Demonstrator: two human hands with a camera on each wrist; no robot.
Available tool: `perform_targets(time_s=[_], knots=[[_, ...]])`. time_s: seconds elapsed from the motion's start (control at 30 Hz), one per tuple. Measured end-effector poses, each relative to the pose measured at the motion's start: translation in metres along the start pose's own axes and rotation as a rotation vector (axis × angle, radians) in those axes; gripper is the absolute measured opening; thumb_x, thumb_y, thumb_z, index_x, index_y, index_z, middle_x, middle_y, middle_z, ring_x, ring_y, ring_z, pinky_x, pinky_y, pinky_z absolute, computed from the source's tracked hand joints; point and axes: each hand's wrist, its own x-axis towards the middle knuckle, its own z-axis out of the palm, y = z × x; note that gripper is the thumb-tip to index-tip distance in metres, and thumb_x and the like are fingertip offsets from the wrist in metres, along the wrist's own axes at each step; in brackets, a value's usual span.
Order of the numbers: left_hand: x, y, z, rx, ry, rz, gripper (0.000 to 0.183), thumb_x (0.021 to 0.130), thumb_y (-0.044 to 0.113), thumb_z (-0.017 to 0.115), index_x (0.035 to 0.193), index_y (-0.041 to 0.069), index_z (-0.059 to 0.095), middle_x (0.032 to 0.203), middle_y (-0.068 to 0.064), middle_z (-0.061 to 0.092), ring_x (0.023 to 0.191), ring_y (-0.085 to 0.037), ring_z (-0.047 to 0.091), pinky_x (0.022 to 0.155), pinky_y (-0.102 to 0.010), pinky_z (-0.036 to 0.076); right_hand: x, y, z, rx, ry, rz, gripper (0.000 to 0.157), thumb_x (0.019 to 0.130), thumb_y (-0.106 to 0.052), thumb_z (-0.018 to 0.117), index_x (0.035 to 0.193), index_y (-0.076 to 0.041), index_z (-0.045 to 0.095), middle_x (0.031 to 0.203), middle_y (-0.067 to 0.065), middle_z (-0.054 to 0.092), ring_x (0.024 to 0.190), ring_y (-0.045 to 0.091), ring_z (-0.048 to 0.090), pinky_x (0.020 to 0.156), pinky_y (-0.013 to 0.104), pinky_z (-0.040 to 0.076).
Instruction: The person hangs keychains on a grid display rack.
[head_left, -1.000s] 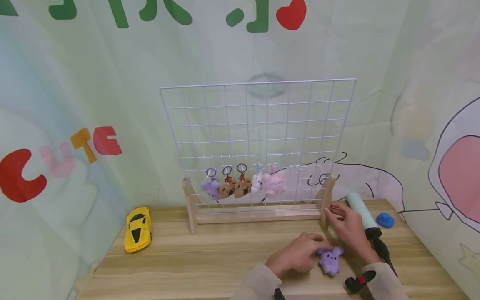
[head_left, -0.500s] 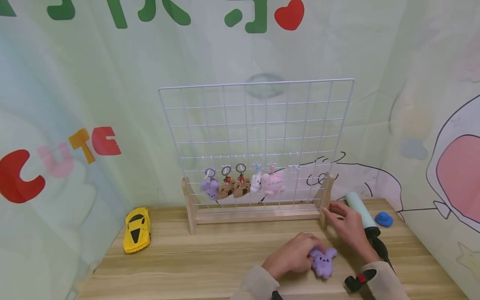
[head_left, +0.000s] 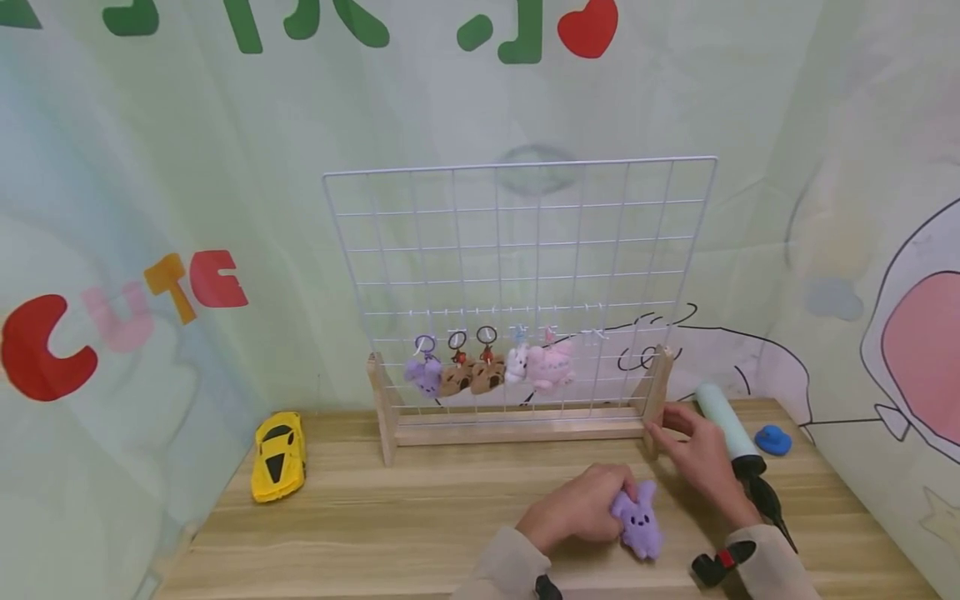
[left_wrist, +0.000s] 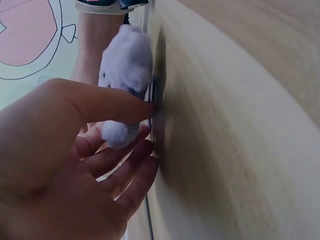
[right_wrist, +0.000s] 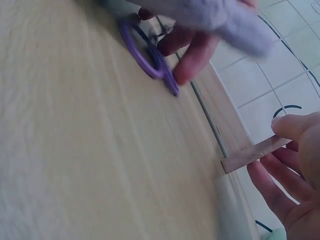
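My left hand (head_left: 581,504) pinches a purple plush keychain (head_left: 641,529) by its side, low over the table. The left wrist view shows the thumb and fingers around the plush (left_wrist: 127,60), close to the tabletop. In the right wrist view its purple ring (right_wrist: 145,65) dangles below the left fingers. My right hand (head_left: 697,450) grips the wooden foot (right_wrist: 255,152) at the right end of a white wire grid rack (head_left: 525,166), thumb on one side and fingers on the other. From the grid hang a purple plush (head_left: 424,377), brown plushes (head_left: 487,377), a white plush (head_left: 517,365) and a pink plush (head_left: 551,367).
A yellow toy car (head_left: 277,457) sits at the table's left. Right of my right hand lie a pale green cylinder with a black end (head_left: 723,421) and a blue toy duck (head_left: 773,440). Bare hooks (head_left: 597,333) show at the grid's right. A printed curtain (head_left: 262,125) hangs behind.
My left hand has taken hold of the purple plush keychain and drawn it slightly left, turning it more upright. My right hand has stayed on the wooden foot.
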Motion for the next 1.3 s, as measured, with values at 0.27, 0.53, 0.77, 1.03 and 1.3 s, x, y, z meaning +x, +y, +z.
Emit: perform_targets(time_s=[0.27, 0.53, 0.77, 1.03, 1.3], knots=[[-0.005, -0.006, -0.003, -0.153, 0.006, -0.037, 0.045, 0.079, -0.005, 0.079, 0.111, 0.017, 0.057, 0.092, 0.01, 0.058, 0.078, -0.001, 0.052, 0.065, -0.013, 0.046, 0.0, 0.0, 0.001, -0.02, 0.002, 0.005, 0.033, 0.098, -0.017, 0.083, 0.127, -0.003, 0.073, 0.118, 0.021, 0.081, 0.107, 0.021, 0.078, 0.076, 0.019, 0.061], [-0.012, -0.015, -0.009, -0.265, 0.02, -0.053, 0.044, 0.086, -0.001, 0.079, 0.119, 0.015, 0.056, 0.093, 0.009, 0.059, 0.075, 0.001, 0.051, 0.064, -0.014, 0.047, 0.0, 0.0, 0.001, -0.009, 0.001, 0.007, 0.034, 0.097, -0.016, 0.083, 0.127, -0.002, 0.073, 0.118, 0.022, 0.081, 0.108, 0.027, 0.079, 0.076, 0.019, 0.061], [-0.013, -0.026, -0.01, -0.345, 0.035, -0.024, 0.025, 0.097, 0.007, 0.08, 0.117, 0.013, 0.065, 0.101, 0.002, 0.083, 0.088, 0.008, 0.064, 0.087, -0.014, 0.053, 0.0, 0.003, 0.001, 0.004, -0.008, 0.01, 0.033, 0.098, -0.018, 0.083, 0.126, -0.003, 0.073, 0.118, 0.022, 0.081, 0.104, 0.005, 0.075, 0.077, 0.019, 0.061], [-0.016, -0.032, -0.018, -0.538, 0.03, -0.064, 0.033, 0.097, -0.004, 0.074, 0.128, 0.007, 0.066, 0.109, -0.007, 0.081, 0.093, 0.0, 0.072, 0.086, -0.015, 0.058, 0.0, 0.0, 0.0, 0.019, -0.022, 0.02, 0.033, 0.1, -0.017, 0.081, 0.127, 0.0, 0.072, 0.12, 0.026, 0.079, 0.112, 0.044, 0.077, 0.081, 0.043, 0.068], [-0.02, -0.033, -0.024, -0.624, 0.05, -0.074, 0.061, 0.085, -0.023, 0.067, 0.14, 0.004, 0.063, 0.119, -0.019, 0.077, 0.096, -0.014, 0.075, 0.086, -0.015, 0.059, -0.001, -0.002, -0.001, 0.03, -0.027, 0.031, 0.033, 0.1, -0.018, 0.081, 0.126, 0.0, 0.073, 0.12, 0.026, 0.079, 0.111, 0.042, 0.078, 0.083, 0.046, 0.068]])
